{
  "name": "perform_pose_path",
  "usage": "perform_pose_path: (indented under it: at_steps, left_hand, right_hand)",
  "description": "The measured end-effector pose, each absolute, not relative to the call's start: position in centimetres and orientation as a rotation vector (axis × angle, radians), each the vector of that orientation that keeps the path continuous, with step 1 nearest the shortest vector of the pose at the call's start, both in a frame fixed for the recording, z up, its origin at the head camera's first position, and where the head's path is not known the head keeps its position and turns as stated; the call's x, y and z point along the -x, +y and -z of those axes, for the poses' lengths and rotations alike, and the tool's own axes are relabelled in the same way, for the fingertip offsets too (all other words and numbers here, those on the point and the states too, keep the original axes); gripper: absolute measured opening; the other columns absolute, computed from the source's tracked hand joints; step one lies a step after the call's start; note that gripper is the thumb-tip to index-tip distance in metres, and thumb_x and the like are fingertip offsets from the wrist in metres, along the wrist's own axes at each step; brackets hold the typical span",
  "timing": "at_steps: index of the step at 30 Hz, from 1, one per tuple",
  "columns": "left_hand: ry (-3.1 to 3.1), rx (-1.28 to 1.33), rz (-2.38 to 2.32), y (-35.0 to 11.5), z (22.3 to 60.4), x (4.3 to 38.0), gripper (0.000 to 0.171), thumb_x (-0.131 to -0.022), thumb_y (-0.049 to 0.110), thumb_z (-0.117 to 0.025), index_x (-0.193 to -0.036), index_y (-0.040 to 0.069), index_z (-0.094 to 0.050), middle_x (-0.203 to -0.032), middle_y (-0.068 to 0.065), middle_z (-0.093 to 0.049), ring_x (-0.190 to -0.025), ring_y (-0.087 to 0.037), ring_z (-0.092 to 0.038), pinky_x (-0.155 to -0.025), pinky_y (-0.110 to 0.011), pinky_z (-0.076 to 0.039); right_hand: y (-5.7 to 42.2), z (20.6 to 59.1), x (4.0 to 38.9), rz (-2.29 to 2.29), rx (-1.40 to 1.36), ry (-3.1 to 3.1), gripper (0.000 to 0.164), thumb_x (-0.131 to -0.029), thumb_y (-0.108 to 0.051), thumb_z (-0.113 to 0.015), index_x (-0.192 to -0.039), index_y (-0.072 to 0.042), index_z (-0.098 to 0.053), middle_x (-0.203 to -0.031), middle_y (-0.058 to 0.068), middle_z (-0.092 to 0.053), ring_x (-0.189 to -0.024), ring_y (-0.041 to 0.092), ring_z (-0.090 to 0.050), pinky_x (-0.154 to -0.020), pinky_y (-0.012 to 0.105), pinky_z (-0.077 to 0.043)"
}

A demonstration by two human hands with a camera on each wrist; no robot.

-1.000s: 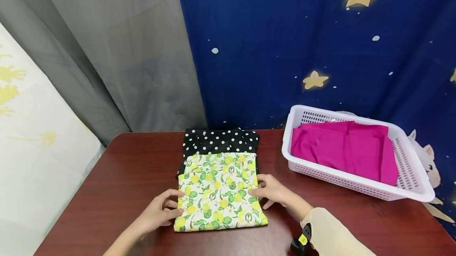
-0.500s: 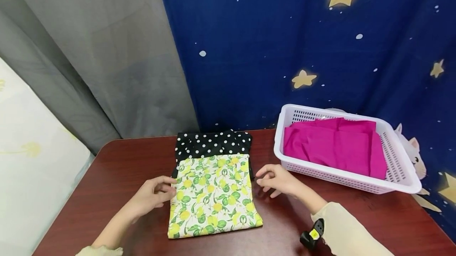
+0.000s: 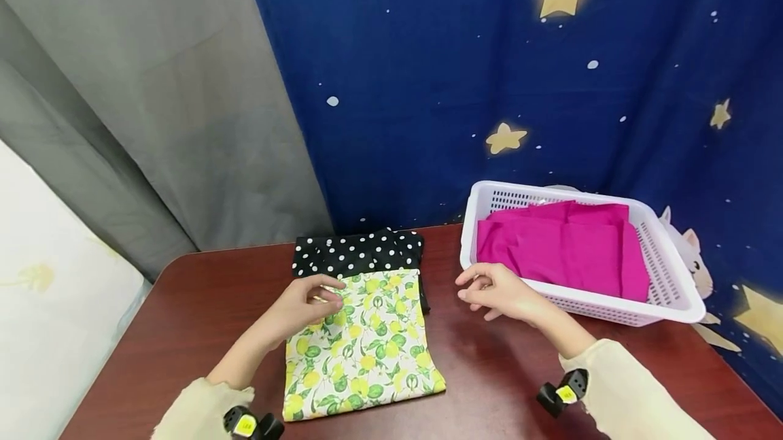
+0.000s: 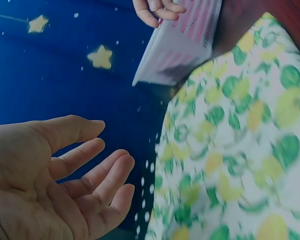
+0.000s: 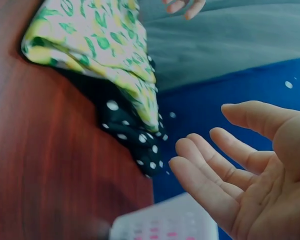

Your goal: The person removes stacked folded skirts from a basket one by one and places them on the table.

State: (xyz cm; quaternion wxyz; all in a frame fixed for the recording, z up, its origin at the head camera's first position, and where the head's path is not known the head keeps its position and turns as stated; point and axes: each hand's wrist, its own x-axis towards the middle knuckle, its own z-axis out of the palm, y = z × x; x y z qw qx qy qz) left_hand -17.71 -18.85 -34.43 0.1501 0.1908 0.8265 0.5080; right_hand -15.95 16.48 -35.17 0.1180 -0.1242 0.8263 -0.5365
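Note:
A folded lemon-print cloth (image 3: 367, 351) lies on the table, overlapping a folded black polka-dot cloth (image 3: 357, 251) behind it. My left hand (image 3: 300, 309) hovers above the lemon cloth's left side, fingers loosely bent, holding nothing. In the left wrist view its palm and fingers (image 4: 97, 182) show bare. To the right of both cloths, my right hand (image 3: 498, 292) hangs over the table just in front of the basket, relaxed, with nothing in its fingers. The right wrist view shows the stacked layers at the lemon cloth's folded edge (image 5: 65, 57).
A white perforated basket (image 3: 673, 297) stands at the back right with a magenta cloth (image 3: 569, 249) in it. Blue star-print curtain (image 3: 391, 100) and grey curtain (image 3: 202, 107) hang behind the reddish-brown table (image 3: 202, 317).
Both hands have come away from the lemon cloth's sides and risen. The left has moved forward over the cloth, the right toward the basket. The head view has shifted right.

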Motion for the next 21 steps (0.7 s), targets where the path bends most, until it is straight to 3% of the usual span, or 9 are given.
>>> perform_pose_path:
  at_steps: [10,13,18,21]
  left_hand:
    - [2.352,-0.64,-1.45,-13.6,33.9,19.6,0.032,-0.086,0.015,-0.063,-0.115,0.004,-0.058,-0.092,-0.008,-0.063,-0.085,-0.03,-0.06,-0.071,-0.042,-0.05]
    - [2.322,-0.681,-1.451,-12.2,33.6,20.0,0.031,-0.086,0.014,-0.062,-0.116,0.004,-0.058,-0.091,-0.009,-0.063,-0.086,-0.031,-0.059,-0.07,-0.043,-0.049]
    - [2.271,-0.731,-1.483,-9.8,32.2,20.1,0.03,-0.086,0.008,-0.061,-0.115,0.001,-0.058,-0.092,-0.014,-0.064,-0.079,-0.019,-0.06,-0.069,-0.041,-0.049]
    - [2.25,-0.731,-1.502,-8.4,31.9,20.4,0.029,-0.085,0.007,-0.062,-0.113,0.0,-0.059,-0.091,-0.014,-0.065,-0.078,-0.016,-0.06,-0.068,-0.041,-0.05]
  right_hand:
    - [19.8,33.3,15.4,1.57,0.305,2.47,0.035,-0.085,-0.014,-0.064,-0.112,0.006,-0.054,-0.082,0.01,-0.063,-0.072,0.022,-0.06,-0.058,0.039,-0.053]
    - [20.8,33.0,15.4,1.58,0.291,2.492,0.036,-0.085,-0.014,-0.065,-0.112,0.007,-0.054,-0.084,0.013,-0.063,-0.073,0.024,-0.06,-0.058,0.039,-0.053]
    - [22.5,32.9,15.4,1.572,0.297,2.539,0.035,-0.086,-0.012,-0.063,-0.113,0.008,-0.053,-0.088,0.021,-0.063,-0.077,0.035,-0.061,-0.059,0.044,-0.053]
    - [23.5,32.7,15.4,1.562,0.283,2.561,0.037,-0.086,-0.012,-0.063,-0.114,0.009,-0.052,-0.089,0.022,-0.064,-0.077,0.034,-0.062,-0.061,0.046,-0.052]
